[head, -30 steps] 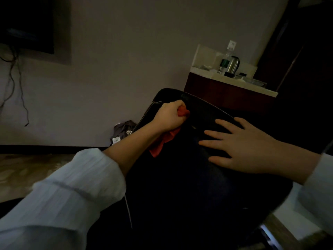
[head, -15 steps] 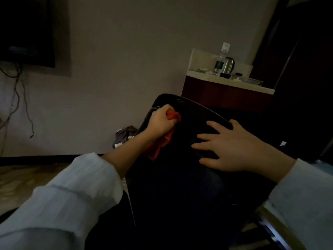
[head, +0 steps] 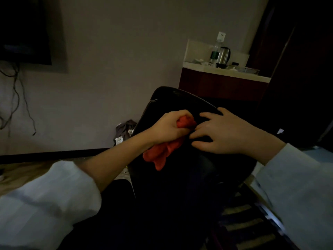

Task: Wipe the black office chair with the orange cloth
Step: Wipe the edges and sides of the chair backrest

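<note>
The black office chair point(head: 180, 186) fills the lower middle of the view, its curved back edge reaching up to the centre. My left hand point(head: 167, 127) grips the bunched orange cloth point(head: 162, 152) and holds it against the chair's surface; a loose end of the cloth hangs below my wrist. My right hand point(head: 221, 132) lies flat on the chair with its fingers spread, and its fingertips sit right beside the cloth. The room is dim and the chair's lower parts are lost in shadow.
A dark red cabinet point(head: 221, 87) with a pale top stands behind the chair, carrying a steel kettle point(head: 223, 55) and a bottle point(head: 215, 53). A grey bundle point(head: 124, 130) lies on the floor by the wall. Cables point(head: 16, 98) hang at the left.
My left hand has dragged the cloth down and to the right along the chair. My right hand has stayed flat, and the two hands are now nearly touching.
</note>
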`<state>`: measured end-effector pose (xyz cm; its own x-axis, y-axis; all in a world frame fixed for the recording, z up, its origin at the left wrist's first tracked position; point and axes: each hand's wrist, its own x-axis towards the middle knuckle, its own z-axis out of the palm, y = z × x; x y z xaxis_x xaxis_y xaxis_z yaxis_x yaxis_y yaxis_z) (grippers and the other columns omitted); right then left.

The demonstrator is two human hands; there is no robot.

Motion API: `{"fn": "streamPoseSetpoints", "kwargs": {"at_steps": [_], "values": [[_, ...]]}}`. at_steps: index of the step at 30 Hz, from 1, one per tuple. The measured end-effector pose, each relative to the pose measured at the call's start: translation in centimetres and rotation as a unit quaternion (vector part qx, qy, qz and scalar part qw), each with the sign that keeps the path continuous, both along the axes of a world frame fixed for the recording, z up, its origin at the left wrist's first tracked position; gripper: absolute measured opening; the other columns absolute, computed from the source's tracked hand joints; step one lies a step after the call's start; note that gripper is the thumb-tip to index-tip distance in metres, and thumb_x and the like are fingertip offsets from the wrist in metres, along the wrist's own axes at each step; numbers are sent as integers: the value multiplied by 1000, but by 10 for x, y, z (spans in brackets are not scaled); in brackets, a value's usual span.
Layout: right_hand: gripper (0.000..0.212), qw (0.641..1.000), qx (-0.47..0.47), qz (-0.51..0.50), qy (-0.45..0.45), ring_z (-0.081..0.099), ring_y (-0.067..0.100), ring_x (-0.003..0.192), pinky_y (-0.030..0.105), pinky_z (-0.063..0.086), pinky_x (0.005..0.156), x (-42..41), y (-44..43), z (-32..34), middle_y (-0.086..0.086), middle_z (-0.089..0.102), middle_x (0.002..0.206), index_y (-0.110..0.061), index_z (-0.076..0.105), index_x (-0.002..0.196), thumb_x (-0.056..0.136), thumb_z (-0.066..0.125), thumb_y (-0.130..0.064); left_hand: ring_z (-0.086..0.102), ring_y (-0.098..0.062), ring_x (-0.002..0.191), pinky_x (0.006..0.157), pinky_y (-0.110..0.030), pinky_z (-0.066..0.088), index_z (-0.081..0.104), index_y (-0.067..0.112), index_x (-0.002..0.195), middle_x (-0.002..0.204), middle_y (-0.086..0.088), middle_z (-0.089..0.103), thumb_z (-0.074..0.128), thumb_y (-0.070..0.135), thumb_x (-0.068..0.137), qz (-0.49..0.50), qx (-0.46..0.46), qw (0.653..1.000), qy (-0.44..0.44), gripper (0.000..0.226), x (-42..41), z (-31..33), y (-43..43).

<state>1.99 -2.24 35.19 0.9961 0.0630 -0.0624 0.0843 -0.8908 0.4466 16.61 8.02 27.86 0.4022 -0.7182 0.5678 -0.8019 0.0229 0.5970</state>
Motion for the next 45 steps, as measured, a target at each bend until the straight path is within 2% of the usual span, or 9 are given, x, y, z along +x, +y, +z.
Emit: {"fn": "streamPoseSetpoints", "kwargs": {"at_steps": [4,8,12,20,24,28,34,40,45], "values": [[48,998,-49,-12,-24,3,21,146,52,0,114,-37,0,-9,-19,27,151,-47,40,136,95,21,-59,58,-7,79,76,-25,47,59,22,91,84,6,61,71,17,82,95,-102,985,105,16,1,-11,4],[50,983,-39,67,-166,49,40,124,64,42,90,-67,-11,-34,-1,63,124,-32,71,106,83,32,-52,56,-11,79,72,-25,45,58,16,94,84,3,59,67,21,85,208,-115,962,132,14,-3,-20,-10],[43,971,23,97,-219,49,46,119,61,48,85,-65,-21,-50,5,67,117,-22,75,98,81,44,-45,62,-19,85,76,-30,49,60,13,98,87,-1,63,64,14,84,208,-96,970,77,15,-15,-20,-16],[46,951,49,135,-275,48,47,120,61,45,90,-57,-29,-60,5,68,114,-20,76,96,79,47,-51,63,-13,87,80,-26,48,61,12,101,92,1,65,65,8,82,104,-30,994,-11,20,-47,-6,-1],[47,948,64,143,-277,46,48,120,63,42,91,-58,-27,-60,5,67,114,-19,75,91,78,48,-55,60,1,75,73,-16,48,62,12,103,84,7,64,66,4,80,35,-37,999,-12,25,-82,-16,11],[38,946,119,146,-262,36,44,130,63,26,103,-67,-25,-58,1,60,125,-23,68,92,81,46,-52,61,1,73,71,-18,50,61,15,103,81,9,62,67,7,82,-31,-41,999,-1,23,-100,-21,27],[42,923,62,110,-364,28,33,133,54,16,109,-94,-16,-93,4,60,128,-21,71,105,82,46,-46,59,-1,81,74,-17,47,58,18,100,89,7,62,65,10,86,60,-162,981,83,18,-99,-33,19],[59,908,26,58,-414,20,35,138,57,16,109,-102,-4,-140,4,39,145,-15,46,128,80,45,-49,62,-9,84,77,-15,48,63,3,105,94,-2,64,63,1,81,16,-196,980,1,24,-128,-60,20],[50,909,43,29,-413,12,39,139,53,3,113,-103,3,-166,2,25,150,-27,44,126,80,45,-47,62,-5,99,87,-18,48,63,13,107,107,5,63,64,1,79,30,-173,984,-16,30,-136,-103,43]]}}
